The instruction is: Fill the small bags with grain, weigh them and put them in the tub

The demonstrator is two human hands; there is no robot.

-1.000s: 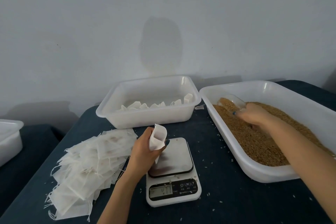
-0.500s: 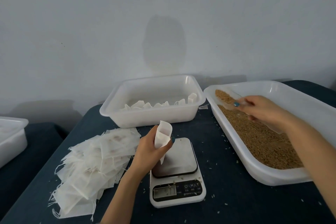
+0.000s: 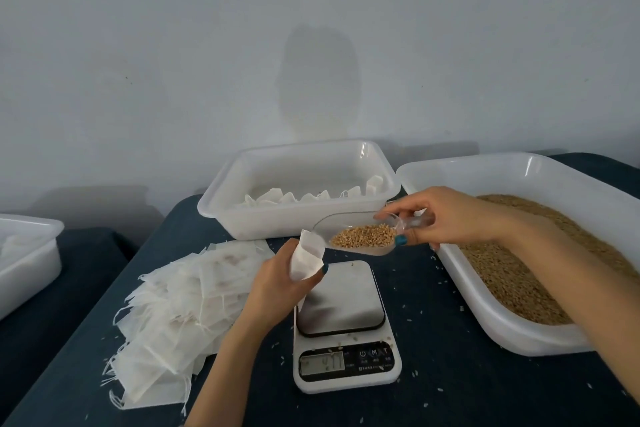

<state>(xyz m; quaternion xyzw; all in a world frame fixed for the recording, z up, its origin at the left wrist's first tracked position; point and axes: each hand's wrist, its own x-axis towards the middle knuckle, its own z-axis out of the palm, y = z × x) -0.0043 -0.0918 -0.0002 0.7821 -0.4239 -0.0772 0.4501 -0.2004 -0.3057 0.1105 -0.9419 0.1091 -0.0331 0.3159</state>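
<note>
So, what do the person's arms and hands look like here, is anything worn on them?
Both forearms are bare as far as the picture shows: no sleeves, watch or bracelet. The left hand and the right hand have no gloves and no ring that I can see. The thumbnail of each is painted teal; the other nails I cannot tell.

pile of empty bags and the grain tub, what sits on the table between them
The scale sits there, as the head view shows.

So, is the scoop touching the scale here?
Apart. The head view shows a strip of dark table between the scoop and the scale; the right hand holds the scoop aloft.
</note>
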